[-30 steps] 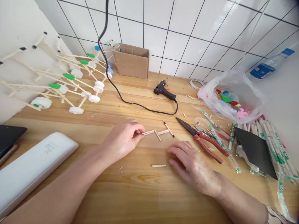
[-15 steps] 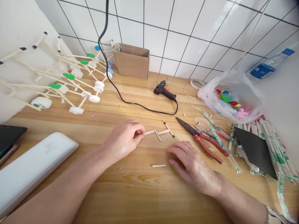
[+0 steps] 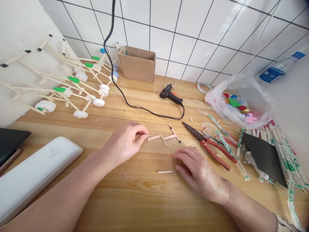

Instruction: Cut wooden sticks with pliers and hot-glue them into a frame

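Note:
My left hand is at the left end of a small row of short wooden stick pieces, thumb and forefinger curved with a gap between them and nothing visible in it. To the right, a stick with black ends lies slanted against the row. My right hand rests on the wooden table, fingers loosely bent and apart, holding nothing. Left of its thumb lies a single short stick. Red-handled pliers lie beyond my right hand.
Stick models with white wheels stand back left, near a cardboard box. A black glue gun trails its cord. At right are a plastic bag, wrapped sticks and a bottle. A white power bank lies left.
My left hand has drawn back slightly to the left, and its fingertips have come off the stick pieces. My right hand stays where it was.

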The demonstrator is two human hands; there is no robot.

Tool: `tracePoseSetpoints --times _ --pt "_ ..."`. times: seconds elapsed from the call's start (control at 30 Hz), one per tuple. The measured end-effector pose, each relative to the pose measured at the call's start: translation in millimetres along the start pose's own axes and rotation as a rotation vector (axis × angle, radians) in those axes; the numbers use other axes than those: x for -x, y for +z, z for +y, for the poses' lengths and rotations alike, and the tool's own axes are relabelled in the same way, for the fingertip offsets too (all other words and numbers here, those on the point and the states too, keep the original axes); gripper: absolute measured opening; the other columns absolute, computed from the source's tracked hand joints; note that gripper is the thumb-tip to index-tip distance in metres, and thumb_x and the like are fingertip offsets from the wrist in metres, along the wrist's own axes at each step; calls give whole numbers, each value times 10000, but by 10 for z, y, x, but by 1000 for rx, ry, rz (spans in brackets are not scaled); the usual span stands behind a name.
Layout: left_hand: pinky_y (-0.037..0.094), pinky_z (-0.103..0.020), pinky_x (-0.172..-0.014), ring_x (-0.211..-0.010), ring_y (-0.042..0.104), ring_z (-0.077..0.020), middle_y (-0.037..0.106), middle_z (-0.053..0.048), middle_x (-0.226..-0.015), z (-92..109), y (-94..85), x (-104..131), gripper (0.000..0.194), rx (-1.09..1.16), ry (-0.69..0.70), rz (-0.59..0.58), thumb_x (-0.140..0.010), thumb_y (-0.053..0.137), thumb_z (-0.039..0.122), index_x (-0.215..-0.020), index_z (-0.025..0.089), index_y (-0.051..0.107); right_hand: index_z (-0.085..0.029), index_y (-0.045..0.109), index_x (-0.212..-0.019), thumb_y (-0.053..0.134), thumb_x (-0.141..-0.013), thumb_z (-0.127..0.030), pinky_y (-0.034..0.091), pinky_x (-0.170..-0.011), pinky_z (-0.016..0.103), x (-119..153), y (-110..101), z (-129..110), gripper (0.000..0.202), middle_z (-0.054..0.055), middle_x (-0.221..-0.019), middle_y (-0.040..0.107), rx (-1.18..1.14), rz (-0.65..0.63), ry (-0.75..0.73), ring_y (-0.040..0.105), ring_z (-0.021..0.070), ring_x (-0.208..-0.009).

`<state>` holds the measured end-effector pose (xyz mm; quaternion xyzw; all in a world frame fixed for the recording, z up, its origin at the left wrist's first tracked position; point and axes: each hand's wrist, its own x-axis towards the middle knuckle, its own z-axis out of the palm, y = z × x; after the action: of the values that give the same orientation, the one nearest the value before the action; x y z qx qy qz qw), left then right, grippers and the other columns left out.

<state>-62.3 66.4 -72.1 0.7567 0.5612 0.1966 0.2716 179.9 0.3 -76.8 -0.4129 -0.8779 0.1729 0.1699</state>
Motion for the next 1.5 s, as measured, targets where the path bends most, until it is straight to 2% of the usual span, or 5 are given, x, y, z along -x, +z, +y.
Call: tracePoseSetpoints --times 0.47,0.7,0.83,1.5 --pt "439 -282 -699 -749 598 -167 670 -2 -787 -11 45 13 179 -31 16 -4 -794 449 257 -733 214 611 -123 554 -1006 515 -840 -98 457 -810 386 12 17 29 173 110 -967 594 -13 -7 -1 520 219 -908" --pt "440 -279 -679 -761 610 -167 668 -1 -791 -33 124 29 146 -71 32 131 -815 471 278 -756 208 584 -130 552 -1003 510 -845 -102 453 -811 389 15 25 25 166 106 -964 600 -3 -7 -1 523 220 -907" --pt "436 -280 -660 -763 615 -175 662 -2 -779 -39 155 36 138 -128 53 170 -823 469 270 -752 205 569 -133 548 -1012 514 -843 -104 452 -814 391 13 29 26 176 106 -972 605 -1 1 -5 525 223 -916" --pt "420 -289 -656 -778 589 -186 638 -12 -787 -55 215 32 166 -221 119 165 -832 409 252 -741 210 541 -162 545 -977 515 -837 -116 457 -795 382 18 58 45 150 96 -936 620 -27 9 -9 548 219 -886"
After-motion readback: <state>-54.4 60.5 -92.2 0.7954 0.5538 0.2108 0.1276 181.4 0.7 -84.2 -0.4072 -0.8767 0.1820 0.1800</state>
